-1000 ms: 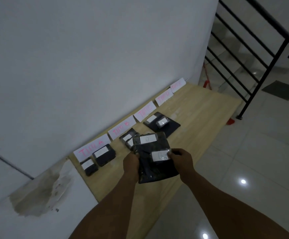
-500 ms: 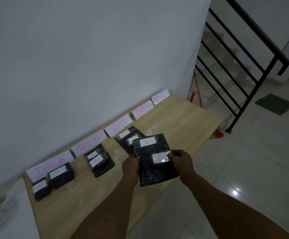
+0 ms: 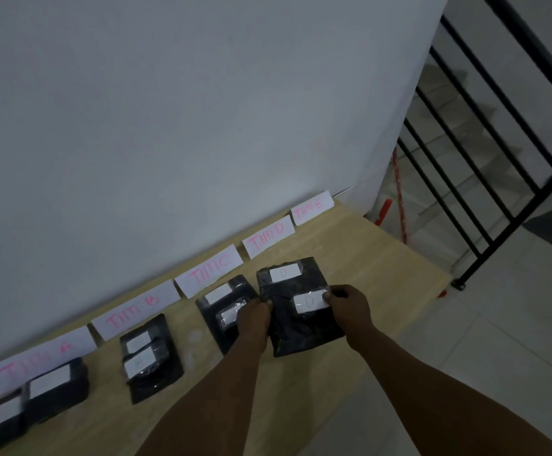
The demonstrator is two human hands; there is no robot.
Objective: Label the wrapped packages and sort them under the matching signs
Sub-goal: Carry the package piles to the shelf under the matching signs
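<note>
Black wrapped packages already lie under TIM A, B, C signs, lower left to centre — D and E spots bare. D-labelled package pair point(image 3: 296, 311) mid-frame, below TIM D sign point(image 3: 268, 237). Left hand point(image 3: 253, 319) grips left edge; right hand point(image 3: 348, 302) pinches right edge at label — both curled on it.

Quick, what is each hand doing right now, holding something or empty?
Left hand: grips the left edge of the black package.
Right hand: holds the same package's right edge, thumb on its white label.
</note>
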